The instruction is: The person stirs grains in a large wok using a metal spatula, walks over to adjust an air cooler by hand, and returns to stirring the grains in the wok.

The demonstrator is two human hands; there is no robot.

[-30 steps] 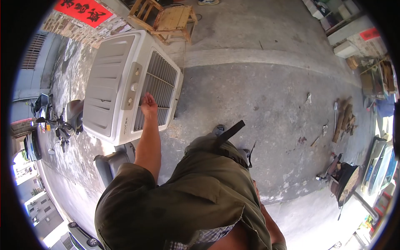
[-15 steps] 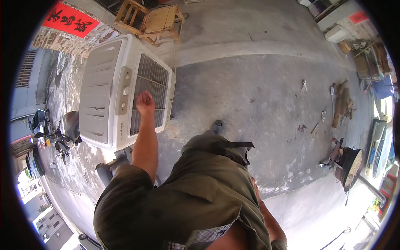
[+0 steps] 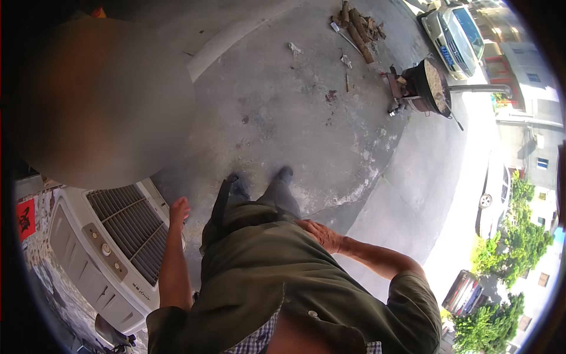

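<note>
My left hand point(image 3: 179, 210) hangs at my side with its fingers curled in and no object visible in it. It is beside the grille edge of a large white air cooler point(image 3: 106, 251) and apart from it. My right hand point(image 3: 321, 235) lies against the waist of my olive-green shirt point(image 3: 265, 259), its fingers stretched along the cloth. Part of those fingertips is hard to see against the shirt. The air cooler has a slatted front and knobs on a side panel.
Ahead to the right, a large wok point(image 3: 433, 88) with pale contents sits on a stove with a metal pipe point(image 3: 483, 89). Firewood point(image 3: 359, 29) lies on the concrete floor point(image 3: 253, 112). A parked car point(image 3: 457, 44) stands beyond. A blurred patch hides the upper left.
My view has turned right, so the cooler has shifted to the lower left. My left hand is no longer in front of its grille. My right hand has come into view at my waist.
</note>
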